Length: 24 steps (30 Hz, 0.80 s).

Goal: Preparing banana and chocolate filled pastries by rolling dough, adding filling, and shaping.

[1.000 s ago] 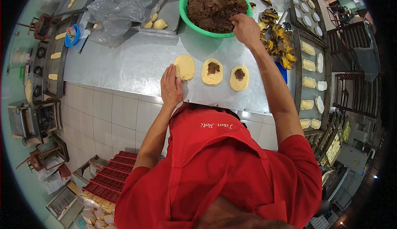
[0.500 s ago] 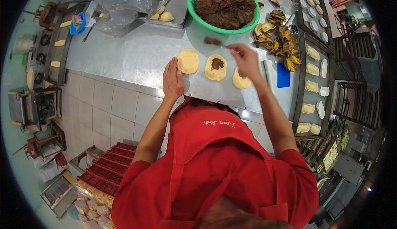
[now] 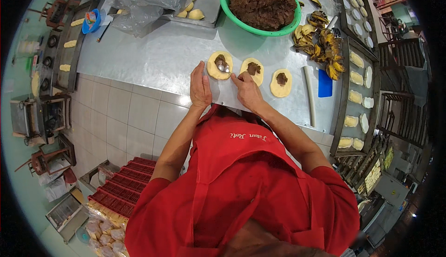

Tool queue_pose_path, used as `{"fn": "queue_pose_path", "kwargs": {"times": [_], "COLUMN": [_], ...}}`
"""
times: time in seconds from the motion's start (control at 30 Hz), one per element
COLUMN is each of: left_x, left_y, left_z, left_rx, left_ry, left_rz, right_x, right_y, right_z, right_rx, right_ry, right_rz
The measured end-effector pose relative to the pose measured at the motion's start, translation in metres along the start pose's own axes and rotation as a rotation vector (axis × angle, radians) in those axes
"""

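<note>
Three flattened pieces of pale yellow dough lie in a row on the metal table, each with dark brown paste on it. At the left dough piece point(image 3: 213, 72), a metal spoon point(image 3: 223, 68) presses into the paste, and my right hand point(image 3: 249, 91) is closed on its handle. My left hand point(image 3: 201, 87) rests beside that piece's left edge, fingers stretched out and holding nothing. The middle dough piece point(image 3: 254, 76) and the right dough piece point(image 3: 279, 89) lie to the right of my right hand. Beyond them stands a green basin point(image 3: 260, 31) heaped with brown paste point(image 3: 262, 4).
A white rod point(image 3: 310, 97), a blue scraper point(image 3: 325, 83) and banana peels point(image 3: 327, 52) lie at the right. Farther right is a tray point(image 3: 344, 78) of shaped dough. Crumpled clear plastic point(image 3: 144, 6) partly covers a dough tray at the back left. The metal table's point(image 3: 139, 64) front edge is close.
My right hand has brought the spoon with paste from above the right piece to the left dough piece. Paste now sits on the left piece. The view has shifted slightly.
</note>
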<state>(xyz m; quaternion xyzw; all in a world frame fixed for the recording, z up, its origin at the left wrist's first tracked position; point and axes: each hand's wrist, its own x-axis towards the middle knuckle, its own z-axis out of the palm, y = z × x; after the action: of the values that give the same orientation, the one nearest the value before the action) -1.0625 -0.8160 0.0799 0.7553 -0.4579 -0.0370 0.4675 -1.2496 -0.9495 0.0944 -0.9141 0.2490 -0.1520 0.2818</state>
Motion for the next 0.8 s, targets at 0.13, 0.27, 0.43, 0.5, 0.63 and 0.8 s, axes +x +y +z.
{"fn": "queue_pose_path", "kwargs": {"times": [0.13, 0.27, 0.43, 0.5, 0.63, 0.8], "left_x": [-0.002, -0.001, 0.000, 0.002, 0.004, 0.003], "left_y": [-0.001, 0.000, 0.001, 0.001, 0.001, -0.003], "left_z": [-0.001, -0.002, -0.003, -0.003, -0.002, -0.002], "left_rx": [-0.018, -0.044, -0.042, -0.059, -0.054, -0.077], "left_ry": [-0.001, -0.001, -0.016, -0.040, -0.066, -0.071], "left_rz": [-0.017, -0.016, -0.001, 0.012, 0.024, -0.007], "right_x": [0.015, 0.018, 0.043, 0.065, 0.124, 0.114], "right_y": [-0.013, -0.005, -0.001, -0.003, 0.043, 0.009], "right_z": [-0.037, -0.077, -0.134, -0.154, -0.137, -0.155], "right_rx": [0.159, 0.686, 0.371, -0.013, -0.155, -0.485], "right_ry": [-0.198, -0.183, 0.269, 0.472, 0.454, 0.309], "right_rz": [0.162, 0.398, 0.465, 0.353, 0.362, 0.437]}}
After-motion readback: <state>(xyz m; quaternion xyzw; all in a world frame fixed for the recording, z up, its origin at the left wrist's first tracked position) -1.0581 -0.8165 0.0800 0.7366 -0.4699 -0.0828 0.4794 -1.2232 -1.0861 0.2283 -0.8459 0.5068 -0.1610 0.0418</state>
